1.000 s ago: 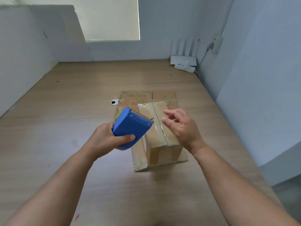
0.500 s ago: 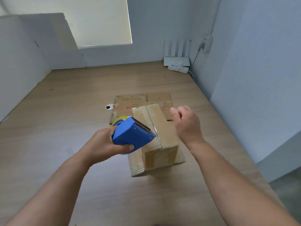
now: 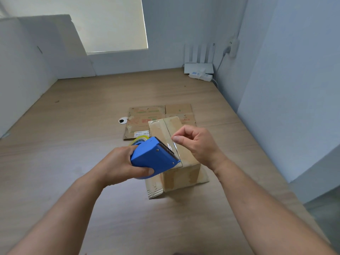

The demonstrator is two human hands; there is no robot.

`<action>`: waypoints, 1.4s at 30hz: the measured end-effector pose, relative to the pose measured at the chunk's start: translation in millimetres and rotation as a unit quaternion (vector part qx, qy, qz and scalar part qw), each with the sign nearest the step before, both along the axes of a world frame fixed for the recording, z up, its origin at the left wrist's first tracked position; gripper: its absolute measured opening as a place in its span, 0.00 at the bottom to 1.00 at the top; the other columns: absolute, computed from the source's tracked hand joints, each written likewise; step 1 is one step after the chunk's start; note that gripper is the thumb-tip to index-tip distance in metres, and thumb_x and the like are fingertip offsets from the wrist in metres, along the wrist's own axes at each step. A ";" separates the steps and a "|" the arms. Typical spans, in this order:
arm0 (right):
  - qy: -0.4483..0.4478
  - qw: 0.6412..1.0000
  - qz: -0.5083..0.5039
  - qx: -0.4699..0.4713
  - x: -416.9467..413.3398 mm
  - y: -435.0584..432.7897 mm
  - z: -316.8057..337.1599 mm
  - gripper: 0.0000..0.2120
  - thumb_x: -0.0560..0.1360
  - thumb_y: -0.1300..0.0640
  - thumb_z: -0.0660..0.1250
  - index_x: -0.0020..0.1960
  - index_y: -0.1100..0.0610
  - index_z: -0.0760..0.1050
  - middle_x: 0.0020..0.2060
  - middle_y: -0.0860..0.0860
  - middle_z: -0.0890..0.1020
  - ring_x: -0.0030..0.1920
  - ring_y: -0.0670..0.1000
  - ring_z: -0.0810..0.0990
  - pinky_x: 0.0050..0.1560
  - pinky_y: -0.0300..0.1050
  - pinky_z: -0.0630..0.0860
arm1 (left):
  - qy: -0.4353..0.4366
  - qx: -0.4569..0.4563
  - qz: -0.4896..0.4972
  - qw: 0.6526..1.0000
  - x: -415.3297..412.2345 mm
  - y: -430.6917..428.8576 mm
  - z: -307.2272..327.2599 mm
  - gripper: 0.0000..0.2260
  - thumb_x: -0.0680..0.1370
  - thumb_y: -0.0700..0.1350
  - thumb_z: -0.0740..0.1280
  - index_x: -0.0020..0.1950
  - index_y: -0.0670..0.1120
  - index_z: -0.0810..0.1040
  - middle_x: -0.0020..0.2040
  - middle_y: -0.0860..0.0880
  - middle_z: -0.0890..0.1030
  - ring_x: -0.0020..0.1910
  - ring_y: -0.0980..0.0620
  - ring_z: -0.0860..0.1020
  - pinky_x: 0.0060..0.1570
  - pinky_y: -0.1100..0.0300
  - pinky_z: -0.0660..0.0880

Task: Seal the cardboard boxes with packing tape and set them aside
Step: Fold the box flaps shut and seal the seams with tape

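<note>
Wooden bench (image 3: pixel 73 162) fills most of the room corner, with pale walls on three sides. A white board (image 3: pixel 60 52) leans against the far left wall. A flattened cardboard sheet (image 3: pixel 147 116) lies mid-bench with its printed side up and a label on its near edge.

Cardboard box (image 3: pixel 184 173) sits just in front of the sheet, overlapping its near right corner. The top flaps are closed, with clear tape along the centre seam. One loose flap sticks out at the near left bottom.

A white router (image 3: pixel 199 67) with upright antennas and a power strip (image 3: pixel 201 77) sit in the far right corner, well apart from the box.

Left hand (image 3: pixel 119 164) holds the blue tape dispenser (image 3: pixel 152 157), grip wrapped round its body, thumb underneath. The dispenser is held above the box's left side, with the toothed blade pointing right. The yellowish tape roll (image 3: pixel 139 139) peeks out behind it.

Right hand (image 3: pixel 198 144) is over the box top, grip narrow. Thumb and forefinger pinch the clear tape end (image 3: pixel 173 146) just off the blade, other fingers curled.

A small round white-rimmed black thing (image 3: pixel 122 120) lies beside the sheet's left edge.
</note>
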State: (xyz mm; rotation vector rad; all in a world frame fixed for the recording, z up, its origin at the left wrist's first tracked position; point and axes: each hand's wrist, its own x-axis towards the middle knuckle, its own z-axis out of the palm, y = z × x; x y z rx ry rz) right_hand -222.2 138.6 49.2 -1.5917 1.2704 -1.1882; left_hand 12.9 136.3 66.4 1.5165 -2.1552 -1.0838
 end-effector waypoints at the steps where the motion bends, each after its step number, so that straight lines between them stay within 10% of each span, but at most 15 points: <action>1: 0.014 1.000 -0.013 -0.011 1.4 0.1 -2.0 0.04 0.75 0.62 0.70 0.41 0.57 0.80 0.36 0.55 0.81 0.38 0.54 0.77 0.45 0.49 0.77 | 0.000 0.006 0.002 1.000 -0.3 0.4 1.0 0.13 0.67 0.49 0.79 0.46 0.58 0.78 0.39 0.57 0.82 0.38 0.61 0.79 0.37 0.65 0.73; 9: 0.026 0.998 -0.037 0.033 0.4 13.6 -5.5 0.10 0.75 0.62 0.68 0.36 0.54 0.76 0.29 0.45 0.76 0.30 0.39 0.72 0.34 0.31 0.70 | 0.012 0.075 0.033 0.997 0.5 3.6 25.7 0.24 0.52 0.70 0.72 0.37 0.56 0.82 0.36 0.53 0.83 0.32 0.58 0.80 0.32 0.65 0.72; 14: -0.039 0.985 -0.136 0.097 -40.1 29.6 -21.2 0.10 0.75 0.63 0.68 0.35 0.57 0.77 0.24 0.45 0.75 0.25 0.42 0.69 0.27 0.33 0.66 | -0.029 0.137 0.040 0.989 50.1 8.9 42.9 0.38 0.42 0.76 0.73 0.41 0.51 0.84 0.39 0.44 0.85 0.40 0.44 0.84 0.43 0.52 0.74; 26: -0.045 0.960 -0.175 0.214 -52.8 33.2 -50.4 0.11 0.76 0.62 0.66 0.35 0.60 0.76 0.22 0.49 0.73 0.25 0.47 0.68 0.26 0.40 0.66 | -0.206 0.188 0.059 0.959 35.4 5.2 24.5 0.50 0.38 0.82 0.61 0.43 0.45 0.83 0.35 0.51 0.84 0.36 0.51 0.83 0.42 0.58 0.72; 42: -0.058 0.941 -0.173 0.286 -34.1 30.5 -80.1 0.11 0.75 0.64 0.64 0.34 0.60 0.72 0.25 0.55 0.72 0.28 0.53 0.69 0.26 0.41 0.66 | -0.287 0.211 0.087 0.930 14.0 -21.3 -18.5 0.30 0.65 0.72 0.68 0.46 0.45 0.80 0.45 0.48 0.82 0.43 0.50 0.80 0.41 0.57 0.69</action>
